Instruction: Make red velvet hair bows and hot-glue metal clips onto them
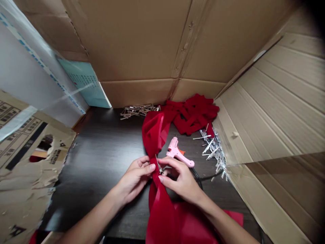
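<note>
far left, torn printed cardboard (30, 135) by the dark tabletop (109, 135); a light blue sheet (85, 83) with print leans near the back corner. next, left hand (138, 178) pinches the red fabric (154, 135) at its narrow gathered waist, thumb on top, fingers behind. a pile of metal clips (138, 111) lies at the back against the cardboard wall (142, 40). the fabric is mid-table, running front to back, wide at both ends. right hand (180, 176) pinches a slim metal clip (159, 166) between thumb and fingers, right at the waist (can't tell if it's gripping the cloth). pink glue gun (175, 150) lies just beyond that hand, orange trigger showing. behind it, a heap of dark red strips (194, 115); right of the gun, silvery pieces (215, 152) along the base of the right cardboard panel (274, 101).
</note>
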Demonstrator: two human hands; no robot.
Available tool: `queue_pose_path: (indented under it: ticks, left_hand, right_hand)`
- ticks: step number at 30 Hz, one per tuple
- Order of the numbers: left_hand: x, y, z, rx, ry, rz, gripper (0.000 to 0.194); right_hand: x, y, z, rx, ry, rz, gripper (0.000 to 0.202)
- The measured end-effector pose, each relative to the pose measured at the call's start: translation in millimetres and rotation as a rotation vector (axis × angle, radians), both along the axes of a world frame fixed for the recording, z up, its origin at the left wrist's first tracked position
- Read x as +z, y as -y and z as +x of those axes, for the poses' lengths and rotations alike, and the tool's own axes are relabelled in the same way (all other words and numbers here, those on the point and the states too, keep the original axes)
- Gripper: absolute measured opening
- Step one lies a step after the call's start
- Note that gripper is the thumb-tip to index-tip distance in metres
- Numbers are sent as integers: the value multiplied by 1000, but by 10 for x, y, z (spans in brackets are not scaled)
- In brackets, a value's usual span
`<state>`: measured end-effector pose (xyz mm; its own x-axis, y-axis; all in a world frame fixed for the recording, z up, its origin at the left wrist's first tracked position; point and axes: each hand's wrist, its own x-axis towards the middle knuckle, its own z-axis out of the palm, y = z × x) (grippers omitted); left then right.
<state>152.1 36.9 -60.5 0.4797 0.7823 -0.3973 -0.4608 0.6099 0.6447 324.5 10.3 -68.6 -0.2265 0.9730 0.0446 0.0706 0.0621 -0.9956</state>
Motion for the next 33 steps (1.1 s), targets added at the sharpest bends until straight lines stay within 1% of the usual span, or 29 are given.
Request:
queue_pose_path:
  ticks: [3, 7, 11, 13, 15, 17, 19, 21, 24, 26, 27, 29, 31, 33]
  left_hand:
    - [6, 4, 20, -6, -9, 0, 38]
    - [-7, 13, 37, 49, -35, -8, 39]
    - [-7, 29, 82, 138, -75, 52, 39]
    - [-2, 33, 108, 203, -92, 56, 37]
    - [4, 33, 126, 259, -109, 36, 36]
    - [11, 33, 137, 298, -137, 41, 37]
    - [15, 36, 145, 348, -202, 109, 36]
    - [11, 43, 159, 388, -298, 206, 33]
    - [-6, 62, 196, 406, -444, 313, 32]
    - [-12, 77, 222, 418, -498, 337, 33]
    - [-11, 84, 230, 417, -496, 337, 33]
    - [1, 93, 230, 383, -426, 310, 32]
    - [20, 93, 210, 320, -306, 246, 29]
    - [34, 82, 179, 275, -180, 147, 27]
  right_hand:
    - [-18, -12, -18, 24, -72, -63, 39]
    - [65, -49, -3, 107, -121, -142, 34]
    - [101, -98, 47, 137, -26, -76, 27]
    - [99, -124, 84, 126, 66, -23, 28]
    - [114, -143, 125, 78, 111, 9, 31]
    - [156, -147, 160, 15, 62, 3, 32]
    - [209, -135, 174, -17, 12, -23, 33]
    - [247, -112, 152, -27, 81, -19, 37]
    - [245, -83, 55, -35, 313, 8, 46]
    - [217, -81, -15, -2, 360, 2, 36]
    - [202, -87, -40, 20, 341, -5, 29]
    - [180, -107, -55, 33, 283, -12, 19]
    - [170, -134, -27, 3, 248, -11, 17]
    - [167, -160, 26, -4, 227, -11, 17]
